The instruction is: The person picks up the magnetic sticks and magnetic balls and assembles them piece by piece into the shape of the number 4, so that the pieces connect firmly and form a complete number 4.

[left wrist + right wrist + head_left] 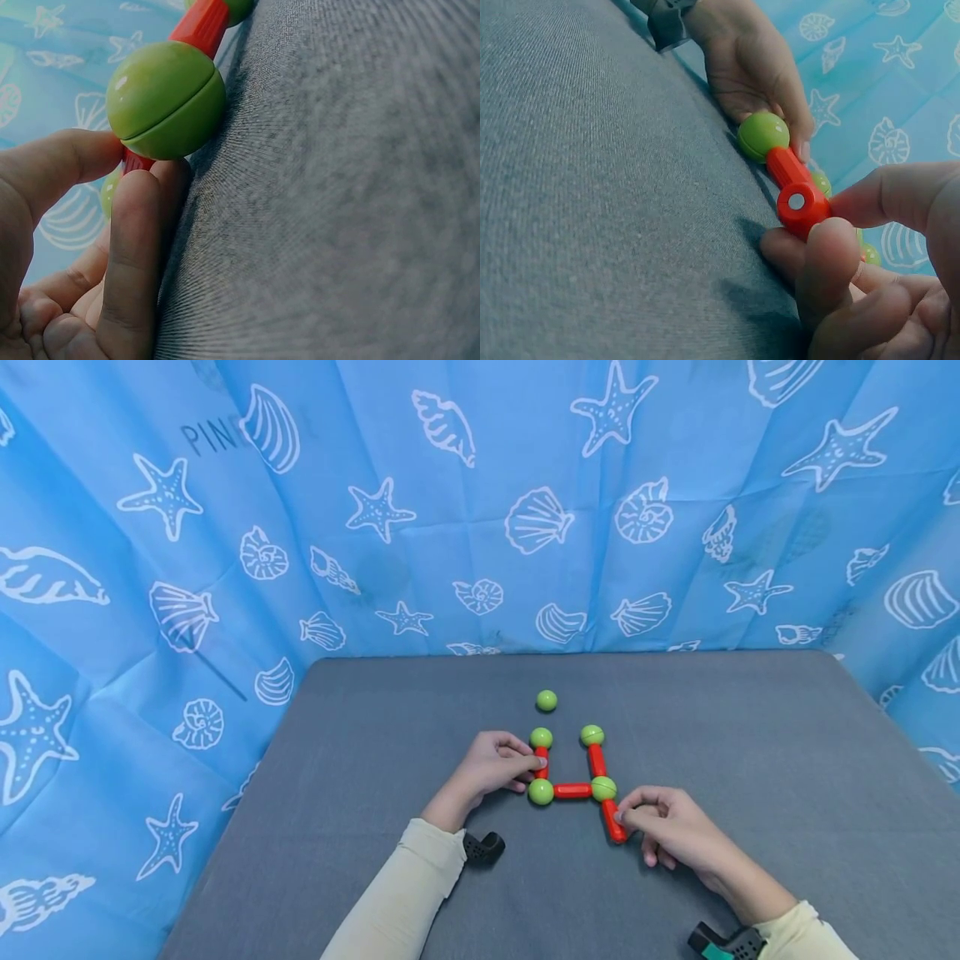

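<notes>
In the head view, red rods and green balls form a connected shape on the table. My left hand (495,764) pinches the left red rod (542,751), which joins the near-left green ball (541,792) to the far-left green ball (541,737). A red crossbar rod (573,791) runs to the near-right green ball (603,788). From there another red rod (597,760) reaches the far-right green ball (592,735). My right hand (671,827) pinches the red rod (611,821) slanting towards me; the right wrist view shows its bare end, a silver disc (796,201).
A loose green ball (547,700) lies beyond the shape on the grey cloth-covered table (375,718). A blue curtain (480,527) with white shells and starfish hangs behind the table and along its left side. Black devices (483,847) are strapped at both wrists.
</notes>
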The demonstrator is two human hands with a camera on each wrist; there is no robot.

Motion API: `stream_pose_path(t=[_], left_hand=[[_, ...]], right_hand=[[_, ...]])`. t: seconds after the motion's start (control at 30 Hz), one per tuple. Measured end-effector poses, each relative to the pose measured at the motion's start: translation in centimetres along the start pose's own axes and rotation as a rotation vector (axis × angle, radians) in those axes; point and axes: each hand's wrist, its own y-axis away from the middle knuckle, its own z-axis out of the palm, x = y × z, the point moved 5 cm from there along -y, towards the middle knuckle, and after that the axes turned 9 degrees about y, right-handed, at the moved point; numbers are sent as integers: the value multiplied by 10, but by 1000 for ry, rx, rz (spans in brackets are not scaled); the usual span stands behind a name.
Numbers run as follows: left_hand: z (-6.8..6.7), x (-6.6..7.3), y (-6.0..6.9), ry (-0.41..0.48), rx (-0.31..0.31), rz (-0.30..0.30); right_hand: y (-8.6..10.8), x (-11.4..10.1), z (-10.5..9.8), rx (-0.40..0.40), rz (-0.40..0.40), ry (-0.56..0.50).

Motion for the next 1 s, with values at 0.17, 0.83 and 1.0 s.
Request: stream_pose_path(t=[0.17,0.83,1.0], left_hand=[[0,-1,0,1,1,-2],[0,-2,-1,15,-10,-3],[0,-1,0,21,-10,14]], right_hand=[[0,0,0,-11,-32,2],[-2,1,1,7,-43,21],[-1,1,1,12,-46,23]])
